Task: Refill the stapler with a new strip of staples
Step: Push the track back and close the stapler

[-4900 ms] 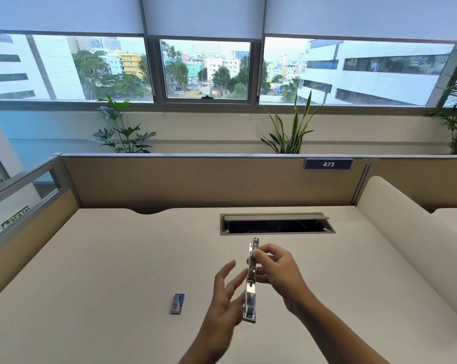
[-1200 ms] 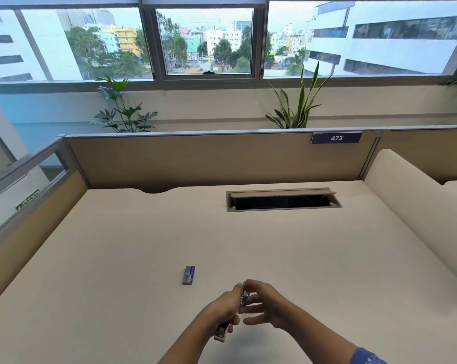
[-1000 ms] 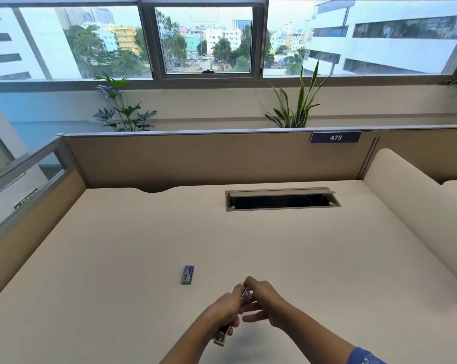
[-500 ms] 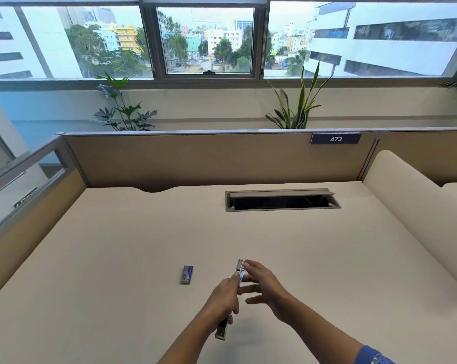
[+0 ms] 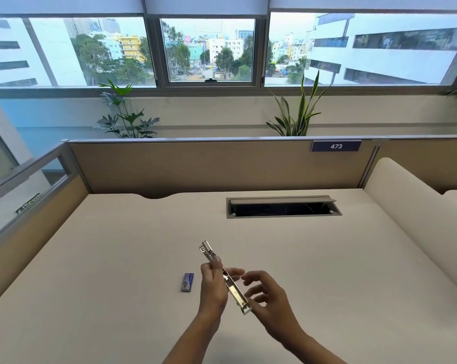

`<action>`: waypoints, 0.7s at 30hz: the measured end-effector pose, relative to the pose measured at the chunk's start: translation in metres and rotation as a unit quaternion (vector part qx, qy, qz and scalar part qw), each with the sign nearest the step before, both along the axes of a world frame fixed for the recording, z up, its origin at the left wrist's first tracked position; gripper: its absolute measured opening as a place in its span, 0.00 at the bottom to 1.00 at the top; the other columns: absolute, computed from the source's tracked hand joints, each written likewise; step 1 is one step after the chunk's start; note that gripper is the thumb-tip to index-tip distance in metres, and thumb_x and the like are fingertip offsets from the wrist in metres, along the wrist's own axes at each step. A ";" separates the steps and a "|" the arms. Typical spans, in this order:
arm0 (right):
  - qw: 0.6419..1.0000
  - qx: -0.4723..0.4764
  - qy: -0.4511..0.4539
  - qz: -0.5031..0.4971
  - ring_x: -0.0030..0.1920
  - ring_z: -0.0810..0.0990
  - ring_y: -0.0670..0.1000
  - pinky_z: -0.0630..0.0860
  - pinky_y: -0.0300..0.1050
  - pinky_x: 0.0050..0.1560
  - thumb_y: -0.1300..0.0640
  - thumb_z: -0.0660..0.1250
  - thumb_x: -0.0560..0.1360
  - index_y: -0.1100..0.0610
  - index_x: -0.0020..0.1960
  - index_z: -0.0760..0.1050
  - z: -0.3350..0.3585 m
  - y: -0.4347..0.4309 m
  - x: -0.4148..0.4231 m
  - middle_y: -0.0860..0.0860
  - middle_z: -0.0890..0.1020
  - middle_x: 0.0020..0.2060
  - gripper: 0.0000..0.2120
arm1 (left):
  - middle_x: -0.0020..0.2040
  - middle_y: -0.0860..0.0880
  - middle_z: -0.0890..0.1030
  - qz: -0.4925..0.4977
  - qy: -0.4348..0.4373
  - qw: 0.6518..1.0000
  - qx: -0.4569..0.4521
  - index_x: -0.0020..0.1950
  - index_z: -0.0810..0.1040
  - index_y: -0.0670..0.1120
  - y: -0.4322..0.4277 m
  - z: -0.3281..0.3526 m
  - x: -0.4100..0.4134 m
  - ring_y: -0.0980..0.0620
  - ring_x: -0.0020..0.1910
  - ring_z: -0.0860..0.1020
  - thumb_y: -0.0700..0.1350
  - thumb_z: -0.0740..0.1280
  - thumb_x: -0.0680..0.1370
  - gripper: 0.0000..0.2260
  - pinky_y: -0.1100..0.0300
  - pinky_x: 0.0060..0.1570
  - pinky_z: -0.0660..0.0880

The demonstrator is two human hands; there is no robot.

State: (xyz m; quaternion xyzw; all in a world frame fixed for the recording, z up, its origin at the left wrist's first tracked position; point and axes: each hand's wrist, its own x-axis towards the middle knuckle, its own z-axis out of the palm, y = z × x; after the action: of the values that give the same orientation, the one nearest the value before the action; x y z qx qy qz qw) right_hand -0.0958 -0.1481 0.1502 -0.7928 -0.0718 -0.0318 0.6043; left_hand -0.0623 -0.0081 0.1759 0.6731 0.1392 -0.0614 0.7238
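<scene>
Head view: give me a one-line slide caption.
Left hand holds the metal stapler above the desk, right hand open beside it, small blue staple box lying nearby.

bright, even daylight floods in from the windows (image 5: pixel 209 51) ahead of me; the buildings outside look slightly washed out. my desk (image 5: pixel 117 258) is softly lit, with a faint shadow under my forearms near the bottom edge. the metal stapler (image 5: pixel 226 278) catches a pale glint. my right hand (image 5: pixel 268 298) looks a little smeared at the fingertips. the wide lens bends the partition (image 5: pixel 195 164) and window frames toward the edges.
</scene>
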 end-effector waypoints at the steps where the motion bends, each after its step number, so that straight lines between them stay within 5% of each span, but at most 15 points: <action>1: 1.000 0.018 -0.006 -0.009 0.42 0.84 0.51 0.81 0.44 0.43 0.64 0.71 0.70 0.46 0.55 0.78 0.001 -0.001 -0.001 0.46 0.82 0.50 0.18 | 0.42 0.51 0.87 0.004 -0.003 1.000 -0.009 0.56 0.66 0.47 -0.001 0.003 0.000 0.51 0.48 0.84 0.58 0.49 0.83 0.16 0.51 0.53 0.73; 6: 0.993 0.109 -0.033 -0.039 0.43 0.86 0.53 0.80 0.42 0.47 0.69 0.74 0.71 0.48 0.53 0.83 0.004 0.001 -0.008 0.52 0.87 0.46 0.18 | 0.45 0.51 0.87 -0.010 -0.023 0.999 -0.042 0.55 0.64 0.48 -0.008 0.018 -0.005 0.51 0.49 0.84 0.57 0.51 0.82 0.14 0.49 0.55 0.75; 11: 0.965 0.216 -0.061 -0.137 0.49 0.86 0.55 0.82 0.42 0.46 0.59 0.69 0.72 0.51 0.52 0.83 0.017 0.004 -0.006 0.55 0.87 0.49 0.10 | 0.47 0.51 0.86 -0.030 -0.061 0.997 -0.031 0.56 0.67 0.50 -0.013 0.029 -0.009 0.53 0.43 0.85 0.55 0.58 0.81 0.10 0.54 0.47 0.77; 15: 0.944 0.272 -0.042 -0.180 0.49 0.86 0.58 0.83 0.44 0.43 0.55 0.63 0.75 0.57 0.53 0.79 0.027 -0.001 -0.003 0.56 0.86 0.48 0.10 | 0.47 0.55 0.86 -0.031 -0.082 0.996 -0.033 0.57 0.72 0.55 -0.012 0.036 -0.007 0.52 0.43 0.86 0.60 0.53 0.78 0.16 0.55 0.44 0.79; 21: 0.949 0.276 -0.002 -0.151 0.45 0.85 0.53 0.83 0.44 0.37 0.64 0.57 0.81 0.59 0.54 0.75 0.040 -0.014 -0.009 0.59 0.83 0.47 0.08 | 0.48 0.49 0.86 -0.031 -0.114 0.991 -0.062 0.56 0.75 0.46 -0.011 0.043 -0.004 0.49 0.46 0.85 0.55 0.62 0.75 0.16 0.60 0.38 0.81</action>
State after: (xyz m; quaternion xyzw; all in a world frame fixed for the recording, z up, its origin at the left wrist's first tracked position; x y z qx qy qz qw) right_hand -0.1053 -0.1625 0.1905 -0.5962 0.0597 -0.1430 0.7877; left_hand -0.0668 -0.0194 0.2193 0.6331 0.0305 -0.0149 0.7733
